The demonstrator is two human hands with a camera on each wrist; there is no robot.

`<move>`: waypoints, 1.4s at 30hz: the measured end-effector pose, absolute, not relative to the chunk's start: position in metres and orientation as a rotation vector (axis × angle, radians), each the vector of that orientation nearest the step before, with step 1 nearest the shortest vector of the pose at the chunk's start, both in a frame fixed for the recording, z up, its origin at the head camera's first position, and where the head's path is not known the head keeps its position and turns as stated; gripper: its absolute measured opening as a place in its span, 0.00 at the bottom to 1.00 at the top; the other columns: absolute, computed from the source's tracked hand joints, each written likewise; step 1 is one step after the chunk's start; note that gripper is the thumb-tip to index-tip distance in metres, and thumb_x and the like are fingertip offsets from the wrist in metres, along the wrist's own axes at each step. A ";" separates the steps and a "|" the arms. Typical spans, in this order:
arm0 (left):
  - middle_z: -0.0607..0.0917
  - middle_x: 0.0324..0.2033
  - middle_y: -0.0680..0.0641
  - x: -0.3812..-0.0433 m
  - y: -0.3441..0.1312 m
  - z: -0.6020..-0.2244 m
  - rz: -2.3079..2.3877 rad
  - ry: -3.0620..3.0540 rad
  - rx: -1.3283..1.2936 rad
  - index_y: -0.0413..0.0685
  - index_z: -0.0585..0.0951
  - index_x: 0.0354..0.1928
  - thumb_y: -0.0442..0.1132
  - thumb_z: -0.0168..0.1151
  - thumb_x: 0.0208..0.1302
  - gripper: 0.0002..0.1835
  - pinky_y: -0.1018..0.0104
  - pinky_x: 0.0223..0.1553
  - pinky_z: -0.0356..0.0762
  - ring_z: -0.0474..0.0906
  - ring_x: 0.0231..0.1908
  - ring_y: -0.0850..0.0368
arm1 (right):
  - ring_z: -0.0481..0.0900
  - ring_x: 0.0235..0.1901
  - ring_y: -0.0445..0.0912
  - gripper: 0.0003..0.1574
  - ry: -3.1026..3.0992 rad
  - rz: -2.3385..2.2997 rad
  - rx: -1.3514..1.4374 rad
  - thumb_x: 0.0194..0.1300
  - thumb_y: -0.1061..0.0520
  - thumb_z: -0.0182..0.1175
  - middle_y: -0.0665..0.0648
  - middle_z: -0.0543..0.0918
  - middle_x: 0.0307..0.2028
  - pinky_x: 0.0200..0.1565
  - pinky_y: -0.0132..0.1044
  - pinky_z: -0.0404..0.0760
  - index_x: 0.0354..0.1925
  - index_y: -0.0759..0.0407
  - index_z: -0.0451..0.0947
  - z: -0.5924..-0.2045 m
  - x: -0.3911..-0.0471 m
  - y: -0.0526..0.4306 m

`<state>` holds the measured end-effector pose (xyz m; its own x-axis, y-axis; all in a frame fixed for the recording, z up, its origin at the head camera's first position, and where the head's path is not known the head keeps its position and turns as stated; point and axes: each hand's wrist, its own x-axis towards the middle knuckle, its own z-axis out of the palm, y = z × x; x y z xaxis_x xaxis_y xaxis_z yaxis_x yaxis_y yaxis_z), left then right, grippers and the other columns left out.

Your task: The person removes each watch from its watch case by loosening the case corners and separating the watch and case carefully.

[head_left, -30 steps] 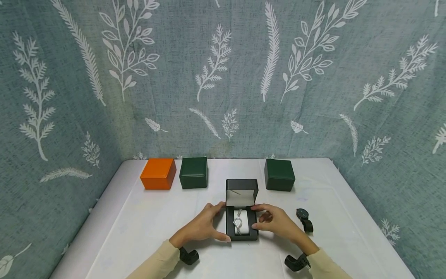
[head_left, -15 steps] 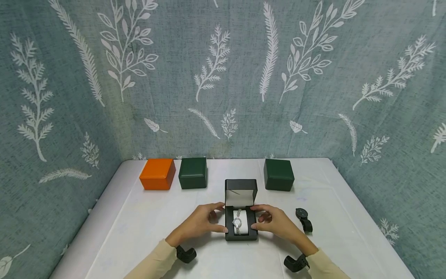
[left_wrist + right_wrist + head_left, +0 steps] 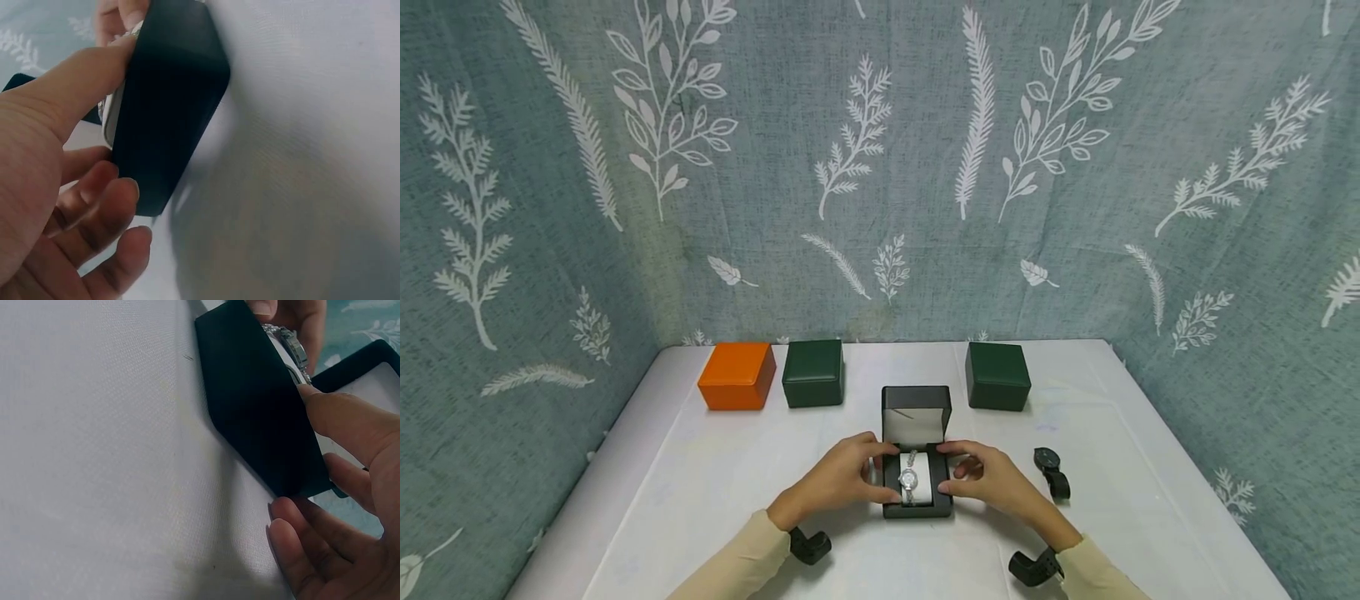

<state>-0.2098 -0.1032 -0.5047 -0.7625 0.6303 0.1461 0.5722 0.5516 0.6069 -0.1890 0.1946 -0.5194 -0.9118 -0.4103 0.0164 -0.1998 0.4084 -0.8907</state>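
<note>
A black watch box (image 3: 917, 511) stands on the white table with its lid (image 3: 915, 398) raised. Inside it a silver bracelet watch (image 3: 908, 480) is wrapped round a white cushion (image 3: 923, 477). My left hand (image 3: 841, 475) holds the box's left side, its thumb and forefinger reaching over the rim beside the cushion. On the opposite side, my right hand (image 3: 991, 477) grips the rim with thumb and forefinger. In the right wrist view, the watch (image 3: 295, 347) shows above the dark box wall (image 3: 256, 406). The wall hides most of the cushion there.
An orange box (image 3: 736, 377) and a green box (image 3: 813, 373) stand at the back left, another green box (image 3: 997, 377) at the back right. A black watch (image 3: 1052, 475) lies to the right of my right hand. Patterned cloth (image 3: 880, 167) surrounds the table.
My left hand drew slightly leftward, then moved back right, its thumb and forefinger now over the box's left rim. The right hand keeps its place on the box.
</note>
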 end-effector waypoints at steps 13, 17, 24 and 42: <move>0.73 0.33 0.55 -0.204 -0.092 -0.498 0.754 2.840 1.111 0.47 0.85 0.60 0.64 0.77 0.54 0.38 0.71 0.29 0.65 0.65 0.29 0.65 | 0.81 0.40 0.46 0.36 2.494 -1.462 -0.520 0.60 0.45 0.76 0.53 0.83 0.40 0.41 0.37 0.80 0.65 0.46 0.79 -0.525 -0.190 0.197; 0.73 0.33 0.55 -0.202 -0.091 -0.497 0.733 2.863 1.118 0.47 0.85 0.60 0.64 0.76 0.55 0.37 0.71 0.28 0.64 0.64 0.29 0.66 | 0.81 0.40 0.47 0.36 2.487 -1.478 -0.533 0.61 0.47 0.76 0.54 0.83 0.41 0.41 0.36 0.79 0.65 0.48 0.79 -0.522 -0.189 0.196; 0.70 0.34 0.57 -0.201 -0.091 -0.496 0.646 2.872 1.120 0.48 0.83 0.64 0.66 0.74 0.57 0.39 0.72 0.27 0.64 0.64 0.28 0.66 | 0.81 0.39 0.47 0.36 2.473 -1.511 -0.525 0.61 0.49 0.76 0.57 0.83 0.40 0.40 0.36 0.79 0.65 0.52 0.79 -0.520 -0.187 0.195; 0.80 0.35 0.54 -0.207 -0.082 -0.487 0.730 2.765 1.113 0.40 0.86 0.53 0.53 0.83 0.51 0.32 0.71 0.33 0.73 0.71 0.32 0.64 | 0.82 0.41 0.47 0.35 2.491 -1.478 -0.512 0.62 0.46 0.76 0.54 0.84 0.41 0.43 0.37 0.80 0.65 0.48 0.79 -0.523 -0.187 0.193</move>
